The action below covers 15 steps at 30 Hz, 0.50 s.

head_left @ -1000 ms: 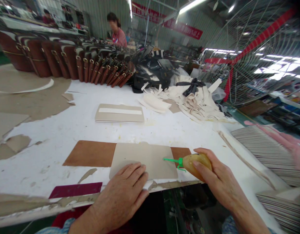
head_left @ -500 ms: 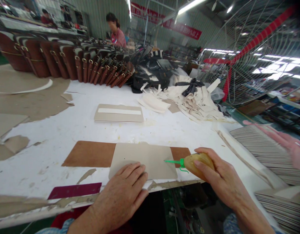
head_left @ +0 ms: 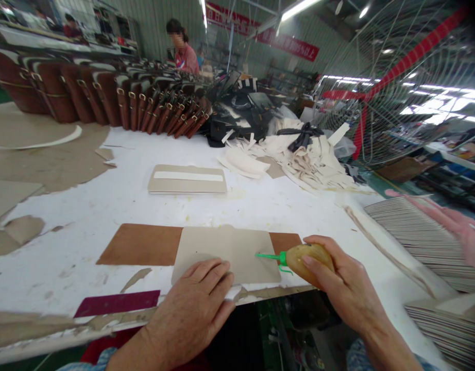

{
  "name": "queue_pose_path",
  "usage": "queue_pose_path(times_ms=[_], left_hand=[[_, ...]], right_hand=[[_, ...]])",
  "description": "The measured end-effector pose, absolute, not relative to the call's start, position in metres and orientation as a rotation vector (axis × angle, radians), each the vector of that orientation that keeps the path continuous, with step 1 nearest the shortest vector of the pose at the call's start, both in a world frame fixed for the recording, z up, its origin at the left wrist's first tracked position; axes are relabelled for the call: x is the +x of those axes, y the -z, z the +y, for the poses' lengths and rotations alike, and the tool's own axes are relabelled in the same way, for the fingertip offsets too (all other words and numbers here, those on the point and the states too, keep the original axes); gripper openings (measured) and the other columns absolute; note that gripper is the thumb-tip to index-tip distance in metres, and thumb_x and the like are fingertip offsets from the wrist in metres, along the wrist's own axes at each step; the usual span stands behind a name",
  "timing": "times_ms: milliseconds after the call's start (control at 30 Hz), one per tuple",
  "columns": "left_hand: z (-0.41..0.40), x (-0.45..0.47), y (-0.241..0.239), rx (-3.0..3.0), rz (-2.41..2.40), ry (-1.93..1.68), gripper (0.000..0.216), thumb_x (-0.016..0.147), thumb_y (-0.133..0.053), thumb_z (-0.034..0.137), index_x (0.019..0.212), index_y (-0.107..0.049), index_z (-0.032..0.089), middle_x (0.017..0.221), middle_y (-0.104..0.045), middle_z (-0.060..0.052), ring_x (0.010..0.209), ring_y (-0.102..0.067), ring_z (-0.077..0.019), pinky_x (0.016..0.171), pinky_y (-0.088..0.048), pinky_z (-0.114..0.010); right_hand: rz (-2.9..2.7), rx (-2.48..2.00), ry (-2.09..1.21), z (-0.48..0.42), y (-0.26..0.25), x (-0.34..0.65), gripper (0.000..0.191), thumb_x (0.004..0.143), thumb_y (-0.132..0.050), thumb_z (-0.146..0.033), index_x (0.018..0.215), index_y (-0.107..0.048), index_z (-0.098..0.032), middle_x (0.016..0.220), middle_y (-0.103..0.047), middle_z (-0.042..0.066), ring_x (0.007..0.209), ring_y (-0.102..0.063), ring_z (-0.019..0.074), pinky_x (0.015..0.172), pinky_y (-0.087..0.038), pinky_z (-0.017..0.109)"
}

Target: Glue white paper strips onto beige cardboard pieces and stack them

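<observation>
At far left, a torn-edged beige sheet (head_left: 48, 167) covers the white tabletop (head_left: 137, 203), with a row of brown leather bags (head_left: 106, 95) along the far side. Nearer, a maroon strip (head_left: 117, 303) lies just inside the table's near edge. Right of it and farther in, a brown panel (head_left: 140, 245) runs up to a beige panel (head_left: 237, 245); brown shows again past the beige panel's right end, and whether it is one piece underneath cannot be told.

The left hand (head_left: 204, 293) lies flat on the beige panel's near margin, fingers extended together, its wrist crossing the table edge. A band of white tabletop separates this panel from a beige stack (head_left: 187, 188) behind it.

The right hand (head_left: 341, 281) grips a yellowish squeeze bottle (head_left: 309, 263), its green nozzle (head_left: 270, 255) pointing left over the beige panel's right part; contact at the tip is unclear. Bare white surface stretches from this hand to a thin cord-like strip (head_left: 388, 252) near the right edge, beyond which stand stacked panels (head_left: 415, 232).
</observation>
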<state>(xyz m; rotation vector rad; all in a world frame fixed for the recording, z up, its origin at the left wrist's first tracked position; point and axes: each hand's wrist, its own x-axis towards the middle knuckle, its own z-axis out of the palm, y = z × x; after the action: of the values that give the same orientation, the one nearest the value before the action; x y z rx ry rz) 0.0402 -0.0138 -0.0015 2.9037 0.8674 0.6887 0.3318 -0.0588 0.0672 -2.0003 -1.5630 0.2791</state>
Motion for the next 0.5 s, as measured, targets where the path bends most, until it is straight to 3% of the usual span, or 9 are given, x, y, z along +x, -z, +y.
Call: queue_pose_path(times_ms=[267,500], left_hand=[[-0.0132,0.0393,0.0023,2.879,0.870,-0.681,0.032,0.102,-0.057,0.035,0.126,-0.067,0.016,0.130,-0.072,-0.011,0.121,-0.063,-0.0308,0.102,-0.055,-0.049],[-0.0131,0.0392,0.0018,2.855,0.881,-0.686,0.031,0.103,-0.056,0.035,0.125,-0.068,0.017,0.130,-0.072,-0.011,0.120,-0.064,-0.0307,0.101,-0.056,-0.050]], right_hand=[[-1.564,-1.975,-0.241,-0.0566,-0.0655,0.3332,0.040,0.093,-0.054,-0.057,0.111,-0.069,-0.025,0.096,-0.077,0.005,0.079,-0.068,0.0253,0.077,-0.053,0.041],[-1.571,-1.935,-0.311,-0.0520,-0.0627,0.3310,0.037,0.095,-0.053,-0.054,0.111,-0.067,-0.024,0.088,-0.073,0.003,0.073,-0.064,0.0228,0.071,-0.050,0.038]])
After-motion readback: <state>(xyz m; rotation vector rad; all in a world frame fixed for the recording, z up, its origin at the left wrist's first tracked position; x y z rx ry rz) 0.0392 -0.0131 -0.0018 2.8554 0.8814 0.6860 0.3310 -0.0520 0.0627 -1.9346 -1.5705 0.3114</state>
